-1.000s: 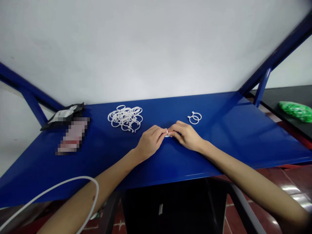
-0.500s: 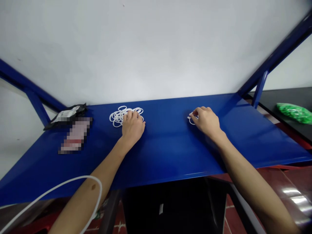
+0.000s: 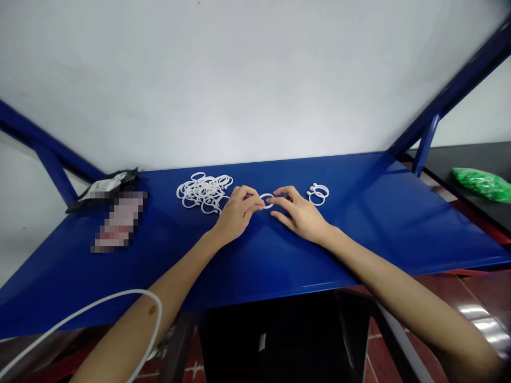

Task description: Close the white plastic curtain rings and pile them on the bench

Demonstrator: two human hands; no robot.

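A single white plastic ring [image 3: 266, 200] is held over the middle of the blue table [image 3: 379, 223], pinched between my left hand [image 3: 236, 213] on its left side and my right hand [image 3: 299, 214] on its right. A loose heap of several white rings [image 3: 203, 191] lies just left of my left hand. A small group of finished-looking white rings [image 3: 318, 193] lies just right of my right hand.
A black packet [image 3: 104, 187] and a blurred flat object [image 3: 117, 222] lie at the table's left end. A white cable [image 3: 80, 319] loops over my left forearm. A green bag [image 3: 484, 182] rests on a dark surface to the far right. Blue frame struts rise at both back corners.
Half a second ago my left hand was on the heap and my right hand at the small group. Both hands have come back to the middle, holding one ring between them.
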